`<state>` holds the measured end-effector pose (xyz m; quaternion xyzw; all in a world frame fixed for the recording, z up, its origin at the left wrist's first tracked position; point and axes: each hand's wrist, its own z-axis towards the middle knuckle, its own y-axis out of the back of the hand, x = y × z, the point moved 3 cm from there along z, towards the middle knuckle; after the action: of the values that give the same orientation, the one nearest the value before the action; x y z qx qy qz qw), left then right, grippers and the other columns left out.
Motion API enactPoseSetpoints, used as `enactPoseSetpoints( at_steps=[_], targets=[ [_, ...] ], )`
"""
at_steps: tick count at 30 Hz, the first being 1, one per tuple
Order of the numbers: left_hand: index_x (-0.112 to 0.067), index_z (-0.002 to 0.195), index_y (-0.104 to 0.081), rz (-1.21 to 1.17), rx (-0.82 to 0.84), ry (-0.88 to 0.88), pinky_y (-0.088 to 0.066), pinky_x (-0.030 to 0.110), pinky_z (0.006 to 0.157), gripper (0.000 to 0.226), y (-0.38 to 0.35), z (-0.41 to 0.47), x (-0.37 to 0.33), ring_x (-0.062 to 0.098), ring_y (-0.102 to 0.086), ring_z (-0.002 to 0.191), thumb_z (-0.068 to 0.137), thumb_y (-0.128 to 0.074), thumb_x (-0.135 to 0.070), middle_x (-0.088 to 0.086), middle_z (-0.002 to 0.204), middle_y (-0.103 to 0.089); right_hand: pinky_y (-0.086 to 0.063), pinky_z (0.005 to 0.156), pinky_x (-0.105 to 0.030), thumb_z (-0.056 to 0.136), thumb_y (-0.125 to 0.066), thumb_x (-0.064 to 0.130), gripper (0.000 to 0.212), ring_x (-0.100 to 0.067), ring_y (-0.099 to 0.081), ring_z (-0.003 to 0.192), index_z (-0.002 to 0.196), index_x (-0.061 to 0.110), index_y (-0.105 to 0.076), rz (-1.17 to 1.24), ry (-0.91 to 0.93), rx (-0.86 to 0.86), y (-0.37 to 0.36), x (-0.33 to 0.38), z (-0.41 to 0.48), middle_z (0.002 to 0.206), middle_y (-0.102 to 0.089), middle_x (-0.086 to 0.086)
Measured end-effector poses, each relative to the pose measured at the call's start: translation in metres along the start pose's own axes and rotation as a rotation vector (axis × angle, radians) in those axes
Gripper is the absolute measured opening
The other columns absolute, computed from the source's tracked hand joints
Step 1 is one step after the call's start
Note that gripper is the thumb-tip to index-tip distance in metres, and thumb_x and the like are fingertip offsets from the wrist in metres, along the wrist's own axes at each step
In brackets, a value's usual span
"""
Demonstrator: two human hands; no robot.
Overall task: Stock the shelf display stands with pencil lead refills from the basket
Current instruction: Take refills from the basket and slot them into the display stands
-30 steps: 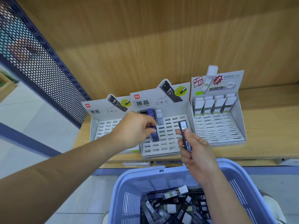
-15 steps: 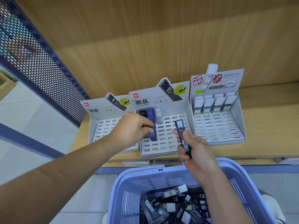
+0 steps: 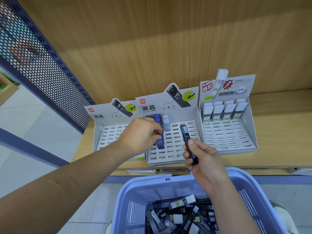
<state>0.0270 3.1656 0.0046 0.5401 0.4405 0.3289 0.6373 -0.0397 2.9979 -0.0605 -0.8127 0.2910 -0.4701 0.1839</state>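
Observation:
Three white slotted display stands sit on the wooden shelf: left stand (image 3: 109, 134), middle stand (image 3: 177, 146), right stand (image 3: 236, 137). My left hand (image 3: 140, 135) pinches a blue lead refill (image 3: 159, 142) over the middle stand's left columns, beside a white refill (image 3: 166, 124) standing at the back. My right hand (image 3: 202, 157) grips a black refill (image 3: 188, 144) upright in front of the middle stand. The blue basket (image 3: 253, 200) below holds several loose refills (image 3: 182, 215). White-capped refills (image 3: 224, 110) fill the right stand's back rows.
A wooden back panel (image 3: 168, 48) rises behind the stands. A perforated blue metal side panel (image 3: 38, 65) stands at the left. Bare shelf surface (image 3: 283, 129) extends to the right of the stands. Tiled floor (image 3: 25, 132) lies at the left.
My left hand has shifted the blue refill slightly back along the middle stand. My right hand has lifted the black refill a little toward the stand.

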Motion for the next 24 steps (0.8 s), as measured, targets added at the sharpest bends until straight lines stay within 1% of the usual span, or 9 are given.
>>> enactPoseSetpoints(
  at_steps=[3, 5, 8, 11, 14, 16, 18, 22, 24],
  targets=[
    [-0.021, 0.1, -0.073, -0.102, -0.004, 0.028, -0.044, 0.021, 0.073, 0.018, 0.005, 0.003, 0.0, 0.006, -0.052, 0.073, 0.083, -0.069, -0.017, -0.006, 0.091, -0.063, -0.028, 0.037, -0.015, 0.096, -0.055, 0.015, 0.023, -0.007, -0.036, 0.045, 0.105, -0.002, -0.067, -0.004, -0.026, 0.016, 0.001, 0.0, 0.001, 0.067, -0.056, -0.005],
    [-0.023, 0.104, -0.071, -0.32, 0.032, 0.098, -0.044, 0.017, 0.071, 0.027, 0.011, 0.007, -0.005, 0.006, -0.052, 0.067, 0.083, -0.067, -0.007, -0.005, 0.09, -0.065, -0.021, 0.034, -0.015, 0.099, -0.051, 0.022, 0.03, -0.006, -0.026, 0.042, 0.11, 0.0, -0.068, -0.044, -0.056, 0.042, 0.0, 0.0, 0.001, 0.06, -0.05, -0.001],
    [-0.028, 0.101, -0.07, -0.697, 0.227, 0.164, -0.05, 0.02, 0.074, 0.032, 0.021, 0.01, -0.021, 0.006, -0.056, 0.065, 0.082, -0.069, -0.003, -0.007, 0.094, -0.069, -0.017, 0.035, -0.017, 0.097, -0.053, 0.032, 0.033, -0.006, -0.021, 0.041, 0.099, 0.006, -0.073, -0.118, -0.111, 0.101, -0.004, 0.0, -0.002, 0.055, -0.043, 0.0],
    [-0.022, 0.091, -0.074, -0.756, 0.304, 0.165, -0.052, 0.019, 0.076, 0.021, 0.03, 0.012, -0.032, 0.006, -0.061, 0.07, 0.079, -0.074, -0.005, -0.006, 0.081, -0.072, -0.015, 0.036, -0.017, 0.085, -0.059, 0.043, 0.041, -0.006, -0.019, 0.041, 0.092, 0.007, -0.075, -0.138, -0.149, 0.171, -0.008, -0.001, -0.005, 0.057, -0.042, 0.0],
    [-0.01, 0.084, -0.073, -0.817, 0.251, 0.222, -0.056, 0.023, 0.068, 0.009, 0.032, 0.013, -0.032, 0.01, -0.064, 0.063, 0.077, -0.075, -0.006, 0.008, 0.071, -0.071, -0.02, 0.036, -0.015, 0.085, -0.059, 0.047, 0.047, -0.005, -0.024, 0.042, 0.093, 0.004, -0.075, -0.108, -0.141, 0.204, -0.009, -0.001, -0.004, 0.062, -0.049, -0.001],
    [-0.008, 0.081, -0.072, -0.834, 0.203, 0.268, -0.056, 0.031, 0.069, 0.004, 0.033, 0.014, -0.028, 0.012, -0.063, 0.059, 0.078, -0.074, -0.006, 0.009, 0.068, -0.069, -0.026, 0.039, -0.015, 0.083, -0.061, 0.042, 0.045, -0.007, -0.034, 0.046, 0.095, 0.001, -0.073, -0.079, -0.106, 0.194, -0.009, 0.001, -0.003, 0.067, -0.053, -0.003],
    [-0.008, 0.08, -0.071, -0.849, 0.171, 0.302, -0.057, 0.031, 0.069, 0.003, 0.033, 0.014, -0.024, 0.013, -0.064, 0.058, 0.078, -0.074, -0.007, 0.012, 0.07, -0.069, -0.035, 0.043, -0.017, 0.081, -0.063, 0.035, 0.042, -0.01, -0.044, 0.051, 0.1, -0.003, -0.069, -0.079, -0.068, 0.176, -0.009, 0.002, -0.003, 0.07, -0.059, -0.007],
    [-0.004, 0.085, -0.071, -0.82, 0.235, 0.304, -0.058, 0.033, 0.072, 0.008, 0.037, 0.012, -0.023, 0.019, -0.066, 0.065, 0.078, -0.073, -0.006, 0.02, 0.08, -0.071, -0.048, 0.052, -0.02, 0.084, -0.064, 0.023, 0.028, -0.014, -0.058, 0.059, 0.096, -0.002, -0.071, -0.113, -0.018, 0.15, -0.012, 0.002, -0.005, 0.073, -0.067, -0.012],
    [-0.005, 0.084, -0.071, -0.77, 0.204, 0.294, -0.058, 0.033, 0.073, 0.006, 0.047, 0.013, -0.018, 0.019, -0.067, 0.066, 0.078, -0.073, -0.005, 0.02, 0.08, -0.071, -0.053, 0.06, -0.022, 0.088, -0.064, 0.016, 0.018, -0.016, -0.064, 0.068, 0.096, 0.003, -0.072, -0.137, 0.021, 0.126, -0.012, 0.003, -0.004, 0.081, -0.072, -0.012]
  ],
)
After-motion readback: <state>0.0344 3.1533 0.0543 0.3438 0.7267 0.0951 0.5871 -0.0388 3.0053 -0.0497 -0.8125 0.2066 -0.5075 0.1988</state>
